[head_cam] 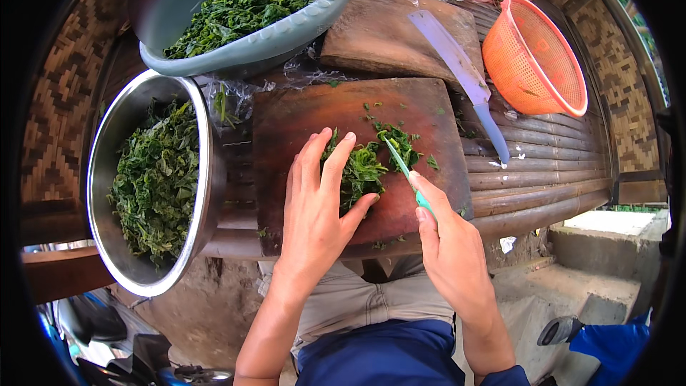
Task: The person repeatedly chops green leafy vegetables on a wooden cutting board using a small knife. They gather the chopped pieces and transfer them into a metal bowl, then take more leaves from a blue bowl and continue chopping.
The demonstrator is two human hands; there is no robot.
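My left hand (pixel 321 187) rests over a bunch of leafy greens (pixel 363 171) on a dark wooden cutting board (pixel 300 107). Its fingers are spread along the bunch's left side, with the thumb at the near edge. In my right hand (pixel 450 241) is a small knife with a green handle (pixel 423 201). The blade points away from me and lies against a small heap of cut greens (pixel 410 145), just right of the bunch. Leaf scraps are scattered around the board.
Left of the board stands a metal bowl of greens (pixel 155 182); behind it, a blue-grey plastic basin (pixel 316 16) holds chopped greens. A large knife (pixel 455 59) leans over a second wooden board (pixel 370 27). An orange plastic colander (pixel 514 59) sits on the bamboo-slat table (pixel 536 171).
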